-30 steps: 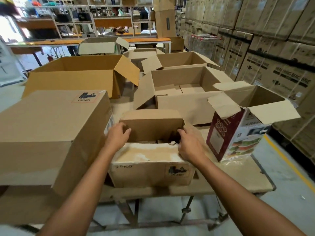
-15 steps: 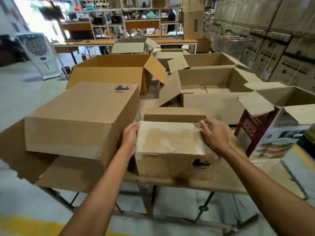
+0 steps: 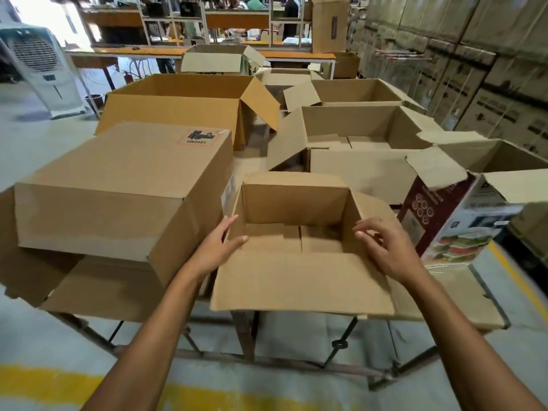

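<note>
A small open cardboard box (image 3: 296, 280) stands at the near edge of the table, straight in front of me. Its near flap lies folded out toward me and the inside is bare. My left hand (image 3: 218, 247) holds the box's left wall at the front corner, thumb inside and fingers outside. Over the box's right wall my right hand (image 3: 385, 247) hovers with fingers loosely curled, holding nothing.
A large closed carton (image 3: 118, 191) sits just left of the small box. A printed product box (image 3: 444, 221) with open flaps stands to the right. Several open cartons (image 3: 355, 126) fill the table behind. Stacked cartons (image 3: 489, 69) wall the right side. An air cooler (image 3: 41, 66) stands far left.
The small box's near flap, which lay shut over the top, now hangs out toward me and the inside shows. My right hand has lifted off the flap.
</note>
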Demonstrator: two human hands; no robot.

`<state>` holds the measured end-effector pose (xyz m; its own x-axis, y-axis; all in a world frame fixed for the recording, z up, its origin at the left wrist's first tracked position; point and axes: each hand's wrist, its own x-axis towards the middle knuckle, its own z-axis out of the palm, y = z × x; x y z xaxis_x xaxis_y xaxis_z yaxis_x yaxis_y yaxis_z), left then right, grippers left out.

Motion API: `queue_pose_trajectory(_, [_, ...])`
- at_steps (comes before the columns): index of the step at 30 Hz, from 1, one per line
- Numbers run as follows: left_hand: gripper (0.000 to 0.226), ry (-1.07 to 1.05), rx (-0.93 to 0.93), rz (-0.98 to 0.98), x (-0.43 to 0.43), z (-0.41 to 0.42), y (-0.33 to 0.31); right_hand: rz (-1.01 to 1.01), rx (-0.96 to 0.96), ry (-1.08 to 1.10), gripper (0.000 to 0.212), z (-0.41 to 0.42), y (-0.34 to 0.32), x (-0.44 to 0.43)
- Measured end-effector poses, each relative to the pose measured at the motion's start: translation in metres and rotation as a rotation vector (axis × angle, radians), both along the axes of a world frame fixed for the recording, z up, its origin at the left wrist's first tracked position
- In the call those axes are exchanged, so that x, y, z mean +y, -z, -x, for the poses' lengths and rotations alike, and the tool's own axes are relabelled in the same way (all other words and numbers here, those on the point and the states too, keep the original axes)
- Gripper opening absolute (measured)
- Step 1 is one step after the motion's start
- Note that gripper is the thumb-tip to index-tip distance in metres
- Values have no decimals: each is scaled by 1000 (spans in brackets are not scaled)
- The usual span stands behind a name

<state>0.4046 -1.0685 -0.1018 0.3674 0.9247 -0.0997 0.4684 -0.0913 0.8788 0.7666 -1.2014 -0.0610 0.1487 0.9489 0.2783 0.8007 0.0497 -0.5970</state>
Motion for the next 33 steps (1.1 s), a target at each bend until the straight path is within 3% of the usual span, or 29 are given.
queue_pose_trajectory(3, [87, -51, 57, -106, -2, 1, -2, 163, -222, 34, 29, 9, 22, 0])
queue_pose_trajectory(8, [44, -259, -46, -408, -20, -15, 24, -123, -93, 257, 40, 28, 55, 3])
queue_pose_trajectory(12, [51, -484, -246, -587, -34, -35, 45, -293, 2, 395, 47, 40, 68, 6])
queue_pose_trajectory(18, [53, -557, -232, -730, -24, -40, 54, -333, 51, 452, 50, 41, 75, 11])
queue_pose_trajectory(22, [54, -541, -252, -611, -23, -41, 54, -276, 99, 448, 50, 43, 72, 8])
queue_pose_trajectory(29, [50, -414, -146, -110, -34, -30, 21, 6, -1, 419, 45, 47, 50, 4])
queue_pose_trajectory(33, [53, -459, -210, -143, -81, -23, -17, 14, 41, 391, 31, 64, 22, -26])
